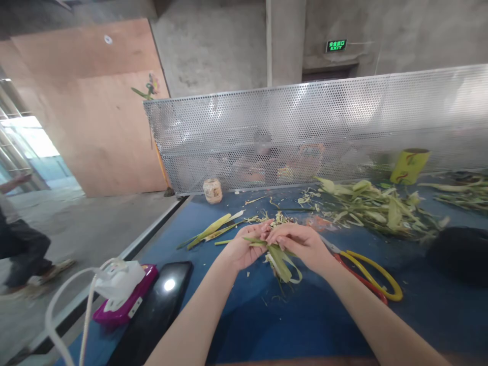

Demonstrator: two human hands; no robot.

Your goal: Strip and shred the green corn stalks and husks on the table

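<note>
My left hand [244, 247] and my right hand [301, 243] meet above the blue table, fingers closed on a small bundle of green corn husk [281, 264]. The left hand grips the bundle from the left, and the right pinches it from the right. Husk strips hang down below the fingers, one curling into a loop. Scissors [385, 277] with red and yellow handles lie by my right wrist, their blades partly behind it. Beyond my left hand rest several loose husk pieces [213, 227] and pale scraps. My fingers partly hide where the bundle is gripped.
A large husk pile [369, 206] covers the back right, near a yellow roll [409, 166]. A small twine roll [212, 191] stands at the back left. A black phone [160, 305] and a purple power strip [122, 307] occupy the front left. A perforated metal screen [236, 127] borders the back.
</note>
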